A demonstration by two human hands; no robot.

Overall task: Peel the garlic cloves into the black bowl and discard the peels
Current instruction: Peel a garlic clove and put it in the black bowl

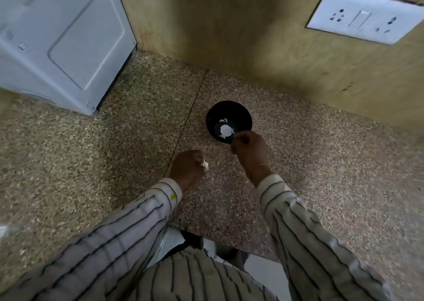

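Black and shallow, the bowl [229, 122] stands on the speckled stone counter [309, 163], set back toward the rear edge where the counter meets the yellowish wall [229, 37]. That spot keeps it within easy reach of both hands and ahead of the working space nearer the front edge. Inside it lie several pale pieces that read as peeled garlic cloves [225, 129], gathered at the bottom around a bright round patch that may be a larger piece or only glare; I cannot tell which.

Over the bowl's near rim hovers the right hand [251, 150], fingers curled and pinched together, probably so that whatever it carries would fall straight in. Whether a clove sits in that pinch is hidden, so its grip cannot be judged.

Lower and to the left, above open counter and apart from the bowl, the left hand [188, 167] is curled round a scrap of white papery peel [205, 163] that sticks out on the bowl side of the fist. Holding it away from the bowl looks deliberate, keeping skins out of the cloves until they are thrown away.

At the counter's far-left corner stands a white appliance [64, 44], and a socket plate [367, 16] is fixed to the wall.
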